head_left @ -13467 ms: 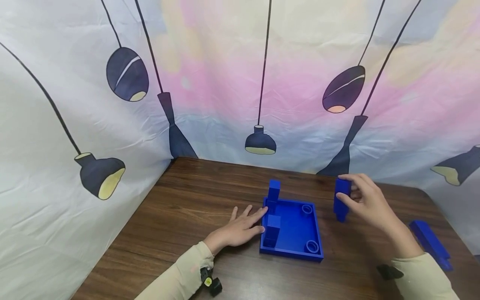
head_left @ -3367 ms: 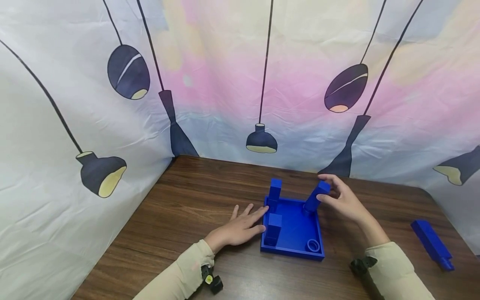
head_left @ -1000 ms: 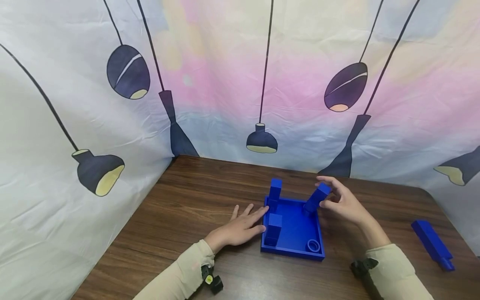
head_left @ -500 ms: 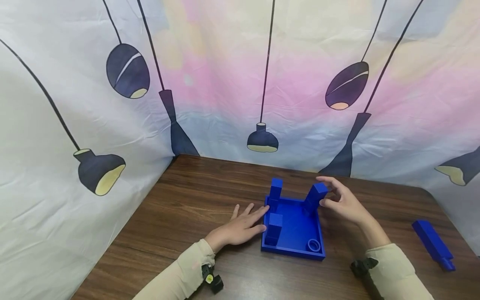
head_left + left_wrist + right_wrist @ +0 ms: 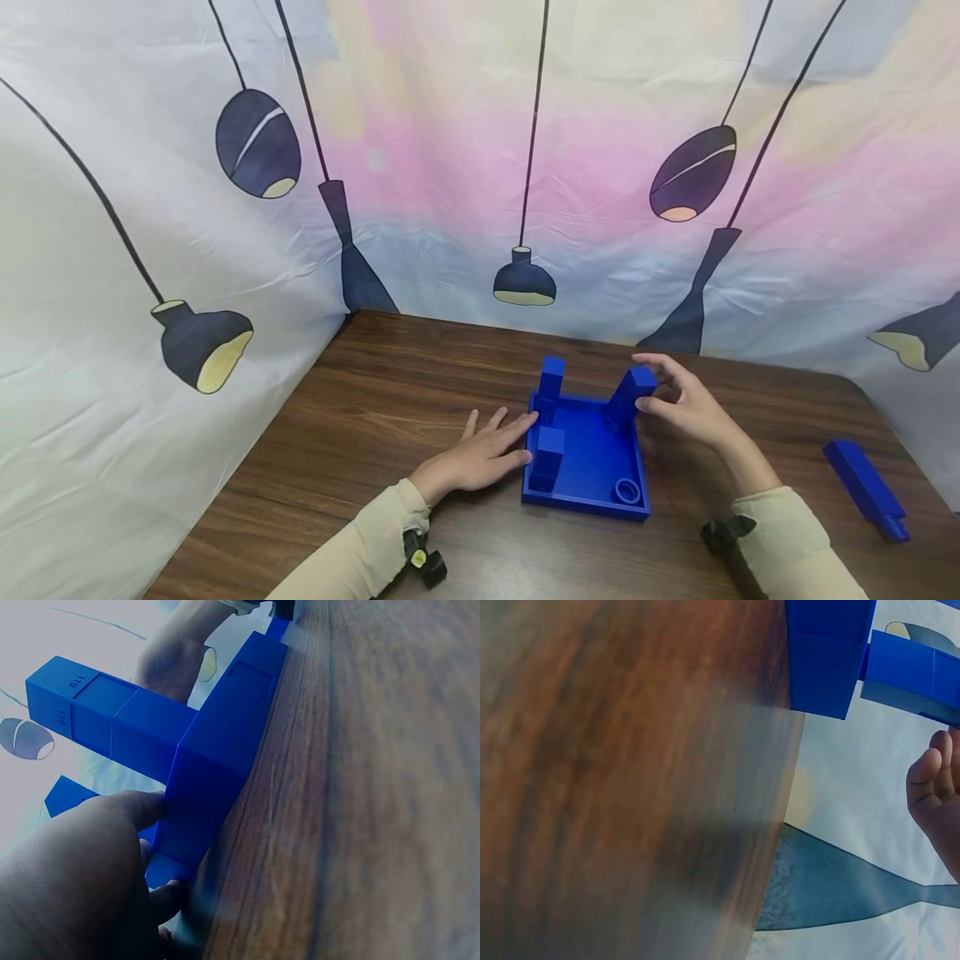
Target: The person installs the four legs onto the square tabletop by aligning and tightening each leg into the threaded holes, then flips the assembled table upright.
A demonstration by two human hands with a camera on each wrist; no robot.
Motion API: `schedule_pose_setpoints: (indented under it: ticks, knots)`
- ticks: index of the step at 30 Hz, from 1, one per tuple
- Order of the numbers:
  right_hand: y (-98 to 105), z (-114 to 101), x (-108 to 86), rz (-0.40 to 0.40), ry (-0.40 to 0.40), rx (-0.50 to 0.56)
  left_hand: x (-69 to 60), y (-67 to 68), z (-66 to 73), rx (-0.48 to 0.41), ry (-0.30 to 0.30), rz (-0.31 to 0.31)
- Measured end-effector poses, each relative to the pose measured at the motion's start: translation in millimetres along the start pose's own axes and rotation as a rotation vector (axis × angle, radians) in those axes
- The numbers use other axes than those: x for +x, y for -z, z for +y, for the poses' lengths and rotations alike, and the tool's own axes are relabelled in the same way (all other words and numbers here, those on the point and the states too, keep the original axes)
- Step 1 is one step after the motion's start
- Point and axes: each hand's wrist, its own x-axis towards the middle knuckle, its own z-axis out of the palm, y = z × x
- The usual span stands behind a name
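A shallow blue square tray (image 5: 592, 454) lies on the table, with blue square posts standing at its far left corner (image 5: 552, 385) and near left corner (image 5: 550, 454). At the far right corner, a third blue post (image 5: 632, 396) leans slightly right, and my right hand (image 5: 693, 412) pinches it between thumb and fingers. My left hand (image 5: 476, 460) lies with spread fingers against the tray's left side; in the left wrist view its thumb (image 5: 139, 806) touches the rim. A round blue socket (image 5: 627, 492) shows at the near right corner.
Another blue post (image 5: 862, 479) with a narrower round end lies on its side at the right of the wooden table (image 5: 390, 400). A printed cloth (image 5: 450, 167) with lamp pictures hangs behind and to the left.
Over the earlier frames, the right hand carried the post from right of the tray onto its far right socket. Lately the post has turned there and leans less. The left hand has stayed put.
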Motion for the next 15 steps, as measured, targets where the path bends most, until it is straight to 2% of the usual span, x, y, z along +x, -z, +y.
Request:
schedule_pose_setpoints:
  ticks: [15]
  knots:
    - [-0.3, 0.5, 0.0, -0.011, -0.002, -0.008, -1.3, 2.7, 2.7, -0.008, 0.007, -0.004]
